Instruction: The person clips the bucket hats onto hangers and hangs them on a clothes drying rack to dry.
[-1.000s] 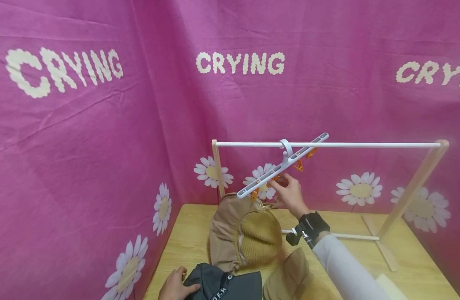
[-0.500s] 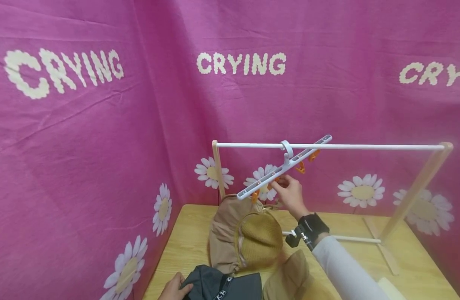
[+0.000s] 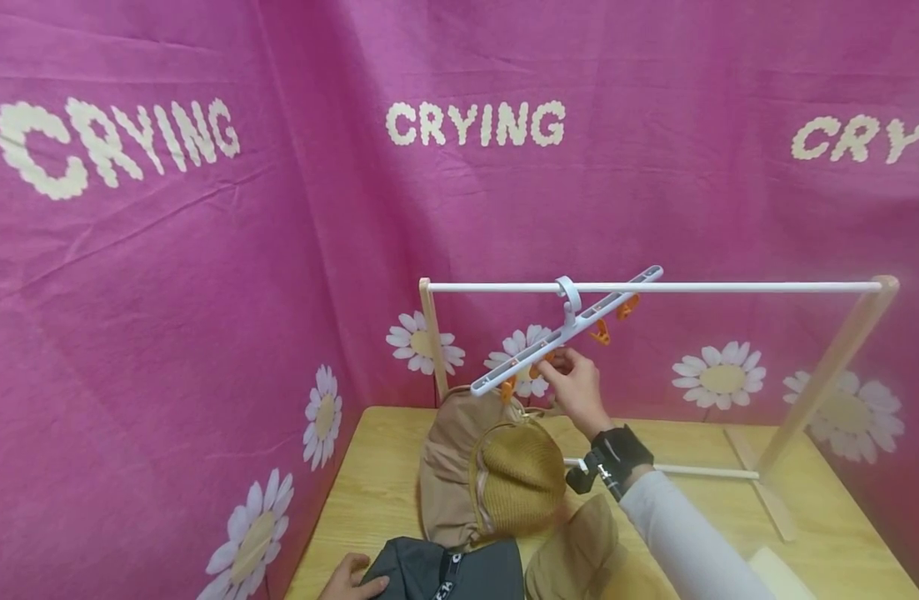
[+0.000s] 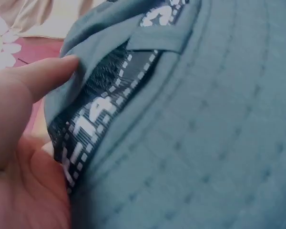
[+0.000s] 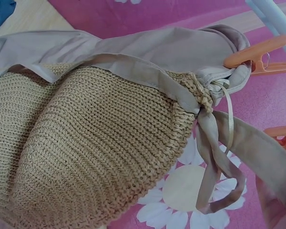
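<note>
A grey-white clip hanger (image 3: 567, 329) hangs tilted on the rack's white rail. My right hand (image 3: 576, 390) pinches an orange clip (image 3: 540, 367) on the hanger's lower half. Another orange clip (image 5: 257, 57) nearer that end bites the brim of a tan knitted sun hat (image 3: 521, 479). Its fabric tie strap (image 5: 257, 148) runs toward my right hand in the right wrist view. At the front my left hand (image 3: 352, 577) holds a dark grey bucket hat (image 3: 492, 571), thumb lying on its cloth near a lettered black band (image 4: 93, 114); its other fingers are partly hidden.
The wooden-legged rack (image 3: 826, 375) stands on a wooden table (image 3: 819, 517). A folded brown hat (image 3: 579, 550) lies beside the grey one, a pale yellow item (image 3: 774, 575) to its right. Pink cloth (image 3: 654, 192) walls the back and left. Two orange clips (image 3: 600, 333) hang on the hanger's upper half.
My left hand has shifted slightly, its spread fingers drawing in on the grey hat. The right hand stays at the same clip, and the hanger has barely moved.
</note>
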### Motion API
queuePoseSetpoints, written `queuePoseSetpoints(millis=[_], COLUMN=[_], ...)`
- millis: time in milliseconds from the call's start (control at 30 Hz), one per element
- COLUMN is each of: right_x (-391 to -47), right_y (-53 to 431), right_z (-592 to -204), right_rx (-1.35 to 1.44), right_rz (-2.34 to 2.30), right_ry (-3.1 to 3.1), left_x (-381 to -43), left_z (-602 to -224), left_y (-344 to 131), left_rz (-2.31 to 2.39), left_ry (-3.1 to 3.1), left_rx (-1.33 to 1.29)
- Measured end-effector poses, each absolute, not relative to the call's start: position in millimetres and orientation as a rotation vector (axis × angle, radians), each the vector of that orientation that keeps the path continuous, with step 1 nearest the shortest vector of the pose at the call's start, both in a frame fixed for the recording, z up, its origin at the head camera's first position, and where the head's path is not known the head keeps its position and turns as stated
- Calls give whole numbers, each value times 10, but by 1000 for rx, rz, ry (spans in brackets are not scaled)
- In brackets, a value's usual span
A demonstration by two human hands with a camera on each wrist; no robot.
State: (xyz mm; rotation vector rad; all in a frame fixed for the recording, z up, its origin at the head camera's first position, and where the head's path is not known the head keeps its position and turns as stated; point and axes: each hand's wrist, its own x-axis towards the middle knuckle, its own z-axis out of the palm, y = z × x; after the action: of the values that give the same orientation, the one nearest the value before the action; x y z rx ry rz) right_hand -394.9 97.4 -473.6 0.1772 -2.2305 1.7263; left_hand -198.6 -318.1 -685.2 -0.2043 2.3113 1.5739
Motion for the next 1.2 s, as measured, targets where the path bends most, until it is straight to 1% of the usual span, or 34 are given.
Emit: queuePoseSetpoints(millis=[67,233,367,533,633,800,867,933,1033,1200], right_x=[-3943,-3935,-3929,-3924,-3913,-3884,-3882,-3877,-3877,-3880], right_y=[974,985,993,974,967,966,967,970,978,980], right_z=[-4740,-4739,-4720,-4700,-4698,-4710,-4715,-4714,-4705,-4686], right_rx=[186,178,153,169,167,147,144,144,143,133], right_rz=[1737,1723,1679,1764,1810,1816,1817,1816,1802,1727], right_ry=[-2228,-2242,-2253,-2228,-2225,-2234,-2232,-2235,-2237,-2245], left_x=[-1980,-2010,-2142,-2372,-2491,-2651,-2734,-2778,-2792,-2695], left_z=[-6869,-6855,-6790,-6689,-6622,-6499,-6490,-6450,-6399,-6326], left_y=[-3161,-3112,-3050,-2930,-2851,-2697,-2645,-2554,-2399,-2152], left_rz=[1599,1612,1659,1684,1571,1297,1115,969,795,627], left_ry=[2258,2277,2254,2212,2212,2249,2303,2365,2451,2610], left_rx=[-229,-132,-70,-56,1,243,366,427,440,390])
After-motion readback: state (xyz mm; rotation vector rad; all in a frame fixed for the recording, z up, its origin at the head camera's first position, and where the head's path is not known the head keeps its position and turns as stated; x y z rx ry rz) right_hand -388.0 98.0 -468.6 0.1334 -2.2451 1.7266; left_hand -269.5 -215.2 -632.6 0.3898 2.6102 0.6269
